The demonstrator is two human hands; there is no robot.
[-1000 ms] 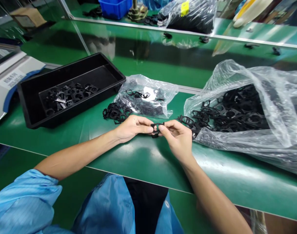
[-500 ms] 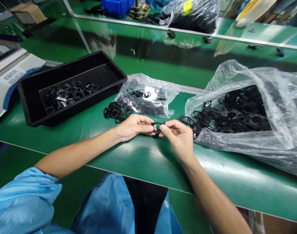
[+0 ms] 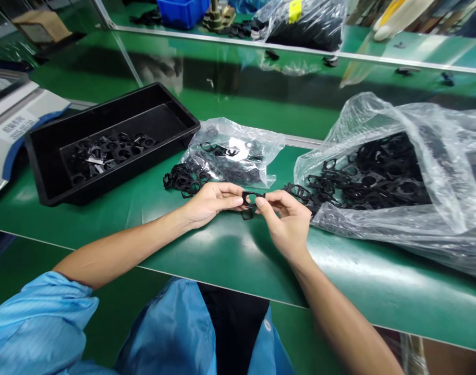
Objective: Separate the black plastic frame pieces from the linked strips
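Note:
Between my two hands is a small black plastic frame [image 3: 248, 214] with a round opening, held above the green bench. My left hand [image 3: 211, 204] pinches its left side between thumb and fingers. On the right side, my right hand [image 3: 285, 219] grips it the same way; the fingertips hide part of it. A pile of black plastic rings [image 3: 183, 179] lies just beyond my left hand. Loose black frames [image 3: 324, 185] spill from a large clear plastic bag [image 3: 382, 225] beside my right hand.
A black tray [image 3: 151, 159] with several black parts stands at the left, near a white and blue machine [image 3: 21, 122]. Behind my hands lies a smaller clear bag [image 3: 257, 146] of parts. A metal rail [image 3: 230, 39] and a blue bin [image 3: 183, 13] are farther back.
The held frame has tilted slightly, and more of its lower part shows below my fingers. Both hands keep their grip. The whole view has shifted a little.

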